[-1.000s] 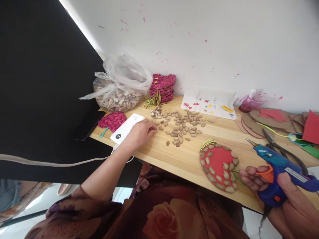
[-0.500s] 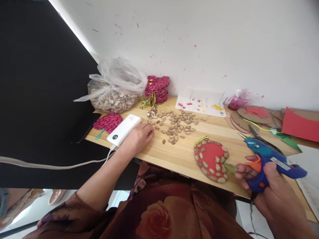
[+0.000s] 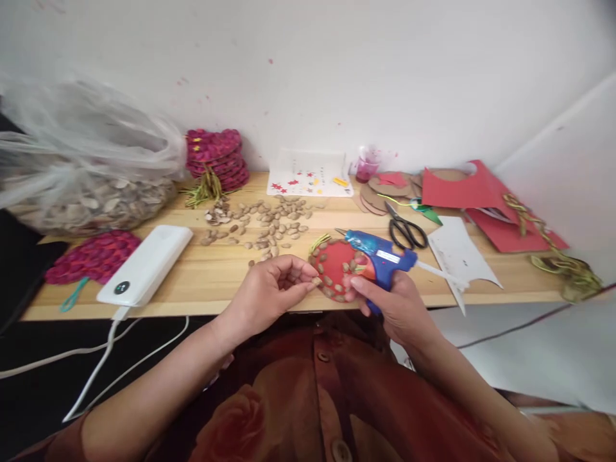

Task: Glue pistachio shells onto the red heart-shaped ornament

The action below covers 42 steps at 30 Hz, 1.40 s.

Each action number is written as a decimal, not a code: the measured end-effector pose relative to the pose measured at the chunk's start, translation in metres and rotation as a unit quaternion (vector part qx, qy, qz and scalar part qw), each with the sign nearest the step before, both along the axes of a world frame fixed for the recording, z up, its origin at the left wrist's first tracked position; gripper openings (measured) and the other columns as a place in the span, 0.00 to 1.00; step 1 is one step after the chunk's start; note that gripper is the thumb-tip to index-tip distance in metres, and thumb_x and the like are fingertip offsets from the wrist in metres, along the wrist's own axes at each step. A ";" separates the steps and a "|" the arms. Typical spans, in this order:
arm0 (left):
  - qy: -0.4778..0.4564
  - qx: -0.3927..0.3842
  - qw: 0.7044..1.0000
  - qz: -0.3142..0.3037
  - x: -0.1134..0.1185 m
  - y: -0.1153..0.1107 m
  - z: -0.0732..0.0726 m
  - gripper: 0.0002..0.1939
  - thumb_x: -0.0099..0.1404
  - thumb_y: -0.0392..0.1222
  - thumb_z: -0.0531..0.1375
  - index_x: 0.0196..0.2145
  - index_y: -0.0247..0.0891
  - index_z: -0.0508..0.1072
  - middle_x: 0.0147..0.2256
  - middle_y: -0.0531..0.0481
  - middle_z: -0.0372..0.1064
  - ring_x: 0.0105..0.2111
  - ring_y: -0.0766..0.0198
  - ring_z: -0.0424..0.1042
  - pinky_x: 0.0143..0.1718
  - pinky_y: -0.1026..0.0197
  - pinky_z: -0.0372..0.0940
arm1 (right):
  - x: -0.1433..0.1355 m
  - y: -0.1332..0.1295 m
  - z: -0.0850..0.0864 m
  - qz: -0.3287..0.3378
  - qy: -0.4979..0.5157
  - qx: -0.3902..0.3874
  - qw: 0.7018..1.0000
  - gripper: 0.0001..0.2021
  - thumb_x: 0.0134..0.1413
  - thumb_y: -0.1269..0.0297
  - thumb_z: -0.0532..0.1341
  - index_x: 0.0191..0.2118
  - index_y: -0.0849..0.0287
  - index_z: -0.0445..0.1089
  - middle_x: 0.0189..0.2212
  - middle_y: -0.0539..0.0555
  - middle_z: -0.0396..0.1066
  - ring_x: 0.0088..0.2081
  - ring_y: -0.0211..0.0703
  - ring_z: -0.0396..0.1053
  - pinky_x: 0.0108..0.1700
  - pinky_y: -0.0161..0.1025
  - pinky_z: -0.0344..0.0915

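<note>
In the head view, the left hand (image 3: 274,289) pinches a small tan shell (image 3: 316,281) between thumb and fingers, close to the left edge of a red disc (image 3: 339,258). The right hand (image 3: 403,303) grips a blue glue gun (image 3: 370,245), its nozzle pointing left above the disc's far side. The disc lies between the two hands, at the near edge of the wooden tabletop (image 3: 205,285), with shells set around its border; whether the right fingers touch it cannot be told.

Just beyond the left hand, loose shells (image 3: 279,229) are scattered. To that hand's left are a white power bank (image 3: 151,263), a purple piece (image 3: 96,255) and, farther off, a bag (image 3: 91,199) of shells. Beyond the right hand lie black-handled scissors (image 3: 405,232); to its right, a cut white sheet (image 3: 455,247) and, farther away, red sheets (image 3: 445,192).
</note>
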<state>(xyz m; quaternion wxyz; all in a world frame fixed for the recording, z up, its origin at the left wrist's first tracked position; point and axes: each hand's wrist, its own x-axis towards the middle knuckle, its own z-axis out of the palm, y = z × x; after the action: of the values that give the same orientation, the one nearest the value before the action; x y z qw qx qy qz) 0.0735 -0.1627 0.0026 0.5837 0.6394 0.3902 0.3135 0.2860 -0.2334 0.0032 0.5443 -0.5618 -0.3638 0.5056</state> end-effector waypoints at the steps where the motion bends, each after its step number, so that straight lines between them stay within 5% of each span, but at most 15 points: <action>1: -0.002 0.002 1.000 -0.020 0.009 -0.003 0.002 0.09 0.59 0.45 0.67 0.36 0.40 0.77 0.35 0.48 0.79 0.35 0.61 0.78 0.40 0.58 0.74 | -0.001 0.000 0.000 0.006 -0.003 -0.004 1.000 0.13 0.47 0.56 0.73 0.33 0.60 0.76 0.25 0.53 0.77 0.25 0.41 0.72 0.19 0.32 0.62; 7: -0.007 0.030 0.997 -0.066 0.038 -0.011 0.005 0.05 0.63 0.42 0.64 0.36 0.41 0.77 0.34 0.50 0.80 0.35 0.61 0.79 0.40 0.59 0.75 | 0.000 -0.007 0.004 0.017 -0.034 -0.012 0.999 0.13 0.47 0.57 0.72 0.34 0.58 0.74 0.24 0.47 0.75 0.20 0.34 0.65 0.23 0.34 0.64; 19: -0.055 0.024 0.997 -0.047 0.045 -0.018 -0.004 0.07 0.64 0.41 0.65 0.39 0.38 0.78 0.36 0.50 0.81 0.36 0.62 0.80 0.42 0.61 0.76 | -0.001 -0.004 0.001 -0.003 -0.110 -0.011 0.994 0.14 0.49 0.60 0.68 0.41 0.58 0.70 0.24 0.46 0.71 0.19 0.34 0.62 0.22 0.36 0.63; 29: -0.020 0.091 0.995 -0.025 0.047 -0.022 -0.003 0.05 0.63 0.36 0.64 0.37 0.40 0.80 0.34 0.52 0.81 0.34 0.63 0.80 0.40 0.64 0.75 | -0.002 -0.006 -0.005 -0.042 -0.191 0.039 0.980 0.09 0.47 0.64 0.67 0.36 0.57 0.71 0.31 0.54 0.77 0.33 0.47 0.75 0.35 0.42 0.72; 33: -0.052 0.032 0.998 -0.022 0.050 -0.022 -0.004 0.03 0.62 0.38 0.66 0.34 0.39 0.80 0.35 0.51 0.81 0.35 0.62 0.81 0.41 0.62 0.76 | 0.000 -0.008 -0.009 -0.045 -0.207 0.058 0.976 0.07 0.47 0.63 0.67 0.35 0.57 0.73 0.33 0.54 0.78 0.36 0.47 0.76 0.42 0.44 0.73; 42: -0.107 -0.048 0.993 -0.006 0.053 -0.026 -0.007 0.08 0.58 0.38 0.69 0.37 0.37 0.80 0.34 0.49 0.81 0.34 0.61 0.81 0.42 0.59 0.77 | -0.002 -0.011 -0.011 -0.046 -0.210 0.059 0.975 0.04 0.47 0.65 0.67 0.30 0.55 0.72 0.29 0.53 0.77 0.33 0.47 0.76 0.35 0.41 0.73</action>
<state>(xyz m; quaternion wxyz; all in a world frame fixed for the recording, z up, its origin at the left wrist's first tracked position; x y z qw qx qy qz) 0.1265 -0.1886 -0.0043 0.6542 0.5756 0.3366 0.3570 0.2841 -0.2447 -0.0083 0.5106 -0.6386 -0.4731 0.3280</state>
